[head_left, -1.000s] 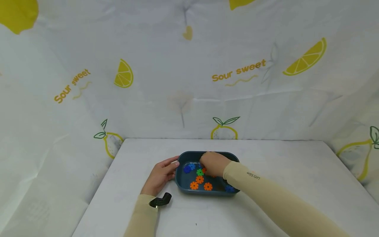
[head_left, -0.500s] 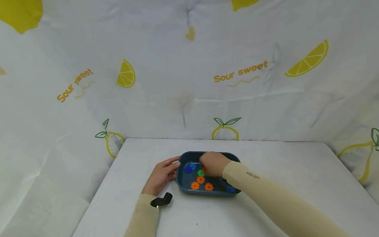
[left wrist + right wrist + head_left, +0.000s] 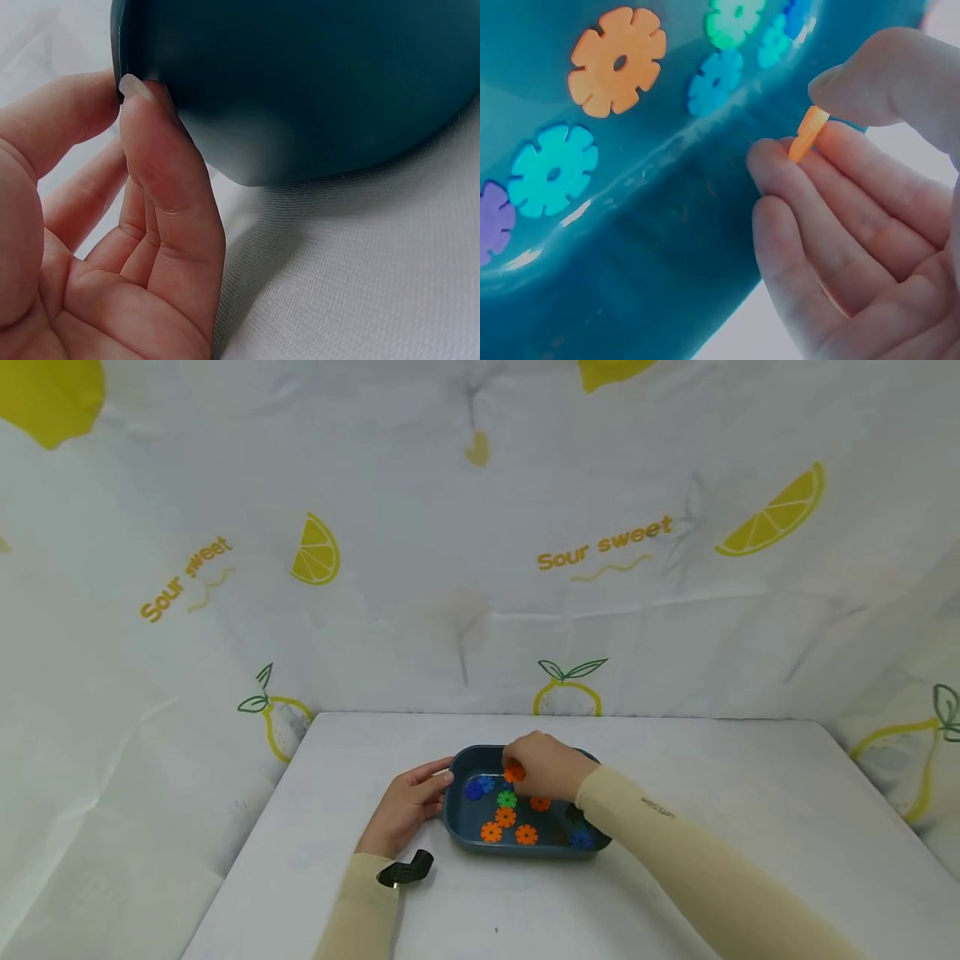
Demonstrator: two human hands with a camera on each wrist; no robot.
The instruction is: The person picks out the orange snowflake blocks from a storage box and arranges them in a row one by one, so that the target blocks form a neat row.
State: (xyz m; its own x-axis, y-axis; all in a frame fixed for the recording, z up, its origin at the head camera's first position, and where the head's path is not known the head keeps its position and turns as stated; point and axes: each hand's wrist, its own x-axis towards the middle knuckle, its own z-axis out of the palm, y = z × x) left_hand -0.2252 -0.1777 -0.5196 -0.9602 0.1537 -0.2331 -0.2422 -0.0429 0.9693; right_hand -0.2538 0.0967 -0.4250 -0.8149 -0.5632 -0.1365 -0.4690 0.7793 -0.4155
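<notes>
A dark teal plastic tray (image 3: 525, 852) sits on the white table with several notched, flower-shaped interlocking discs in it. My left hand (image 3: 401, 810) pinches the tray's left rim between thumb and finger, as the left wrist view shows close up. Over the tray's back half, my right hand (image 3: 549, 765) pinches an orange interlocking disc (image 3: 808, 135) by thumb and fingertips, its edge toward the right wrist camera. Below lie a green disc (image 3: 507, 799), orange discs (image 3: 527, 834) and blue discs (image 3: 475, 789). My right hand and forearm hide part of the tray.
White table surface (image 3: 675, 877) surrounds the tray. A white cloth with lemon prints (image 3: 420, 635) stands behind the table and along its sides. A black band device (image 3: 406, 868) is on my left wrist.
My right hand has risen a little from the tray floor with the orange interlocking disc in its fingers, uncovering another orange disc beneath. My left hand stays at the rim.
</notes>
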